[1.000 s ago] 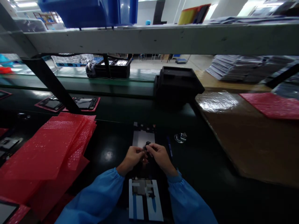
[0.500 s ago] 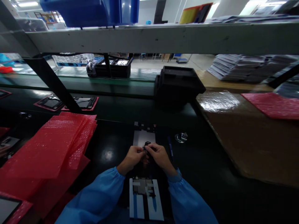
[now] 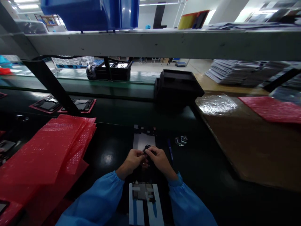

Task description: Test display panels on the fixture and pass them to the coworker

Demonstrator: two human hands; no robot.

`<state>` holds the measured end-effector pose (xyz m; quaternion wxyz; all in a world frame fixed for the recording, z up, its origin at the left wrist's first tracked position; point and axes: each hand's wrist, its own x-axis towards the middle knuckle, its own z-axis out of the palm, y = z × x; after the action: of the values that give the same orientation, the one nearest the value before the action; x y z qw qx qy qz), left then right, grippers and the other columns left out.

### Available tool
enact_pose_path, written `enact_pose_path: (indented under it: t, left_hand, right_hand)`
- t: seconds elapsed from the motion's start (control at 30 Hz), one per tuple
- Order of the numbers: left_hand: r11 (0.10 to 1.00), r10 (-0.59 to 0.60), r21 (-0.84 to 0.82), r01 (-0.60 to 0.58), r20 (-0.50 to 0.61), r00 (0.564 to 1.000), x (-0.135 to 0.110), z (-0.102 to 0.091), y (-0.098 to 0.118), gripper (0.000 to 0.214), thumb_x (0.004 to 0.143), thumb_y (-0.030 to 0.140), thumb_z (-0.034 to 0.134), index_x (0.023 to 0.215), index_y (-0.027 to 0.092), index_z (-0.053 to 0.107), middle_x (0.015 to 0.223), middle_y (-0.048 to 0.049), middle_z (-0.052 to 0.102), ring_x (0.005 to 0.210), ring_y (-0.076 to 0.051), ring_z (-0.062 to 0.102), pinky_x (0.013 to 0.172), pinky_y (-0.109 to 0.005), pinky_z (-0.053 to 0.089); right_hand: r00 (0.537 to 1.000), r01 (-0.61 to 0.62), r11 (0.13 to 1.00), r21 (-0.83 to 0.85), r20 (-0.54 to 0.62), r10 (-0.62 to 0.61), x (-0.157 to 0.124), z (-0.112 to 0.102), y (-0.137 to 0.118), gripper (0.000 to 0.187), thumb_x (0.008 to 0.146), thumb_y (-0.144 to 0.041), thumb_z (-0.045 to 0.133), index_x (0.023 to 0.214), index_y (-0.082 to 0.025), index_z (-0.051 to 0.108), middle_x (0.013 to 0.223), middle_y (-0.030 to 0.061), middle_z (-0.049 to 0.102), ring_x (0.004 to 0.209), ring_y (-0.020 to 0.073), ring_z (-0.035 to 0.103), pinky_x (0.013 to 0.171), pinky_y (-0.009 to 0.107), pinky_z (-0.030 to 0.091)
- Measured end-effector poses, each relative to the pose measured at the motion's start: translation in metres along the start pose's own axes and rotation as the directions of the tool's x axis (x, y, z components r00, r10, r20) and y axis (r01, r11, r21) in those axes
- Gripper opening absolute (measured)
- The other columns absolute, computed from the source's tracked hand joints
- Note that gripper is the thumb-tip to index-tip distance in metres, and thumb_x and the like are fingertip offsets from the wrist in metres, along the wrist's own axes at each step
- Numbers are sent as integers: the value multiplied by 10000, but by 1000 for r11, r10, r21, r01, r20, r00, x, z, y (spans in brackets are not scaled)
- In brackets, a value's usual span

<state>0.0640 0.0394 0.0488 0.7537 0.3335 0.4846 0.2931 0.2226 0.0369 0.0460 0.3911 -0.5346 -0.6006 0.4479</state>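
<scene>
Above the dark counter (image 3: 113, 135), just in front of the person, both hands meet fingertip to fingertip at a small dark part (image 3: 147, 146). The right hand (image 3: 161, 160) pinches it between thumb and fingers, while the left hand (image 3: 132, 160) looks pinched on its near left edge; the fingers cover too much to tell what the part is. It shows against the near end of a flat pale panel (image 3: 144, 139), and whether it touches that panel cannot be made out. For work this fine, the grip should probably be light and close to the edges, with one hand steadying and the other making the small moves, since a hard squeeze could well bend something so slight. Bracing the wrists low would likely calm any tremble. Working clear of the flat assembly with pale blocks (image 3: 140, 211), which lies nearer the body between the forearms, seems wise too, so that a dropped part does no harm there. A blue pen (image 3: 170, 151) lies just to the right of the right hand, with a shiny round piece (image 3: 181, 140) beyond it, and red bubble sheets (image 3: 44, 147) are piled at the left; the blue sleeves (image 3: 98, 196) are best held between these, elbows in, so that neither one brushes anything out of place.
</scene>
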Motion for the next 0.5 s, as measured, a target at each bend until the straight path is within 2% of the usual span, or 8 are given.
enact_pose_path:
  t: [0.2,0.5]
  left_hand:
    - [1000,6,15,-6,-1,1000,-2,2,3,280,733,321,835,663,121,652,586,2,663,497,-112,624,517,-222,506]
    - [999,1,33,-1,5,1000,-2,1,2,262,746,317,829,698,111,675,607,-19,676,514,-129,634,534,-242,513]
  right_hand:
    - [1000,-6,1000,1,-1,6,0,1,1,343,857,-488,617,685,-200,690,703,23,620,670,177,582,660,289,470]
    - [1000,3,1000,-14,-22,-3,1,1,2,362,847,-531,629,706,-204,697,732,33,640,701,197,593,685,311,480]
